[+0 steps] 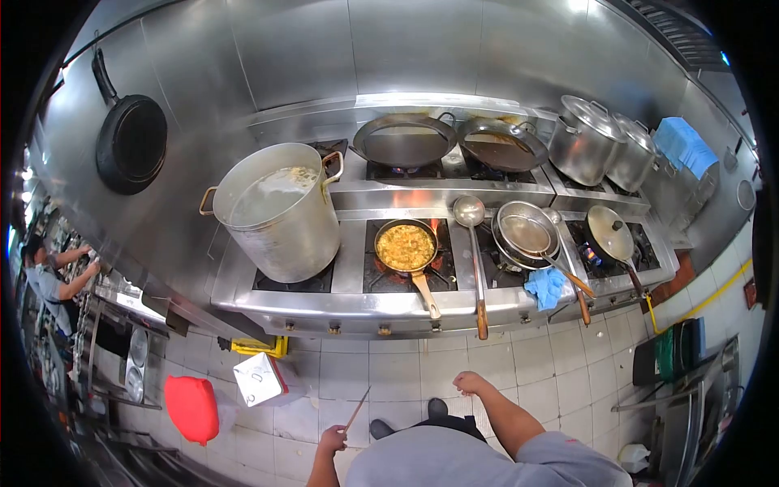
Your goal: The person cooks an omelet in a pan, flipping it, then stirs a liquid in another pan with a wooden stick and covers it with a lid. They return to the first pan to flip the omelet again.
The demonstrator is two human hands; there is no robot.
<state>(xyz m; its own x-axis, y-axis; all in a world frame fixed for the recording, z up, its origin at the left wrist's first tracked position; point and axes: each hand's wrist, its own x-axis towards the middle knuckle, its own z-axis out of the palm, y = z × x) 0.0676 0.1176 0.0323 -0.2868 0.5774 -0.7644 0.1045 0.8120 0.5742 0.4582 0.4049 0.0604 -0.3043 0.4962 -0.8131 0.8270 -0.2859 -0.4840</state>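
Note:
My left hand (333, 439) is low in the view, closed around a thin brown stick (357, 408) whose narrow end points up and away from me. Its exact kind is too small to tell. My right hand (468, 383) hangs over the floor in front of the stove, its fingers curled in with nothing visible in them. Ahead, a frying pan (405, 248) with a yellow, chunky egg-like mix rests on a front burner, handle toward me. A red utensil leans at its right rim. Neither hand touches the pan.
A tall pot (280, 231) of cloudy liquid stands left. Two woks (404, 140) sit behind. A ladle (469, 213), strainers (527, 229), a blue cloth (545, 287) and a lidded pan (608, 234) lie right. A red stool (191, 409) and white tin (260, 379) stand on the floor.

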